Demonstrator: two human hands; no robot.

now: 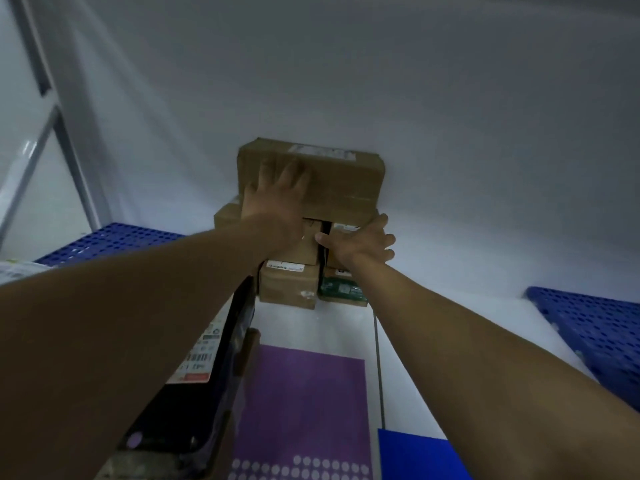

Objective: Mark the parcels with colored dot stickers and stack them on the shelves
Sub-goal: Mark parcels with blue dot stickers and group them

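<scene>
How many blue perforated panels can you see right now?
2. One blue perforated panel lies at far left; the other panel lies at far right. More may be hidden.

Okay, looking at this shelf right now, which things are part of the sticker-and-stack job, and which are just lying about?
Part of the job:
large cardboard box, under the left hand
stacked parcels below, right hand against them
purple sticker sheet
black parcel with a purple dot
white shelf

Lying about:
blue perforated panels
blue sheet
</scene>
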